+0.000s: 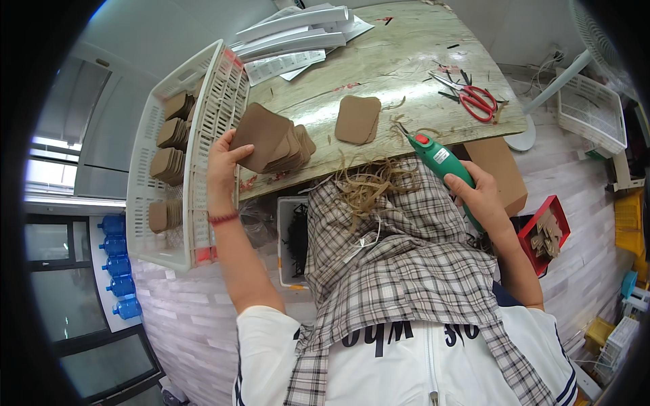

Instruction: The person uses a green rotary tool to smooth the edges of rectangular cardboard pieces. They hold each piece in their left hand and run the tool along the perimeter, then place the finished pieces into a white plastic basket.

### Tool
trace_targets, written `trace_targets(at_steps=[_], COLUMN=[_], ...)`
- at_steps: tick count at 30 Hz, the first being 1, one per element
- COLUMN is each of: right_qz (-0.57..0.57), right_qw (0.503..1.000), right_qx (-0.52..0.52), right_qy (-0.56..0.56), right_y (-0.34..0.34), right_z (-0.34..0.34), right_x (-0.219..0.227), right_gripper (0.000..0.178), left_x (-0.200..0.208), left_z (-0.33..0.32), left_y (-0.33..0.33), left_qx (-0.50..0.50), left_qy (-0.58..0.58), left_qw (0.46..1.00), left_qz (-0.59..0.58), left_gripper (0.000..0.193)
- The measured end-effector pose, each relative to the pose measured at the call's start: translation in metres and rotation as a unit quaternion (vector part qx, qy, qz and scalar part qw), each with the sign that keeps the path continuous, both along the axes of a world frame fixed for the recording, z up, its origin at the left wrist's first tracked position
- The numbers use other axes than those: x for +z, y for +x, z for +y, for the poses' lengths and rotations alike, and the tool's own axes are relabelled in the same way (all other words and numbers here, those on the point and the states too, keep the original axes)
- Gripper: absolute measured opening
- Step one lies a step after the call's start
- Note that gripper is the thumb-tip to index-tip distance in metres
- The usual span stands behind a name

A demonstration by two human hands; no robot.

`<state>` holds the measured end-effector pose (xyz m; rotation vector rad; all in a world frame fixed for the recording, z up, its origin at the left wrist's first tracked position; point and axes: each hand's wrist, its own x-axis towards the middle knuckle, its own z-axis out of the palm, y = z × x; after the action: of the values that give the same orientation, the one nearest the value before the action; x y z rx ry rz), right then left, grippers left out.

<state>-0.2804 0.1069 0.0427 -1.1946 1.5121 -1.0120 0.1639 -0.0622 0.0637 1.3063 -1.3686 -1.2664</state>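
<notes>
A right hand (479, 193) grasps a green handheld tool (435, 157); the left hand (225, 166) pinches a brown panel (261, 132) by one edge near a stack (292, 150) on the table (311, 101); likely light and stiffish, it suits a rim hold.

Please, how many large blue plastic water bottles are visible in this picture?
5, in one column at the far left: the topmost large blue plastic water bottle, then the second bottle, the middle bottle, the fourth bottle and the lowest bottle. Others may be hidden.
</notes>
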Motion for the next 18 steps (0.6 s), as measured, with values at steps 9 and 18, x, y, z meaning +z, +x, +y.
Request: trace_targets(at_steps=[9,18], right_qz=[-0.008,0.003], right_qw=[1.0,0.999], right_qx=[-0.013,-0.034], right_qy=[0.005,-0.013], right_y=[-0.003,-0.008], right_z=[-0.011,-0.023], right_x=[-0.003,-0.018], right_gripper=[0.036,0.038], left_x=[-0.028,-0.129], left_z=[-0.026,0.006], left_y=[-0.059,-0.207], left_qx=[0.134,0.142], left_qy=[-0.396,-0.116], left_qw=[0.791,0.859], left_qz=[-0.447,-0.478], left_gripper=[0.041,0.071])
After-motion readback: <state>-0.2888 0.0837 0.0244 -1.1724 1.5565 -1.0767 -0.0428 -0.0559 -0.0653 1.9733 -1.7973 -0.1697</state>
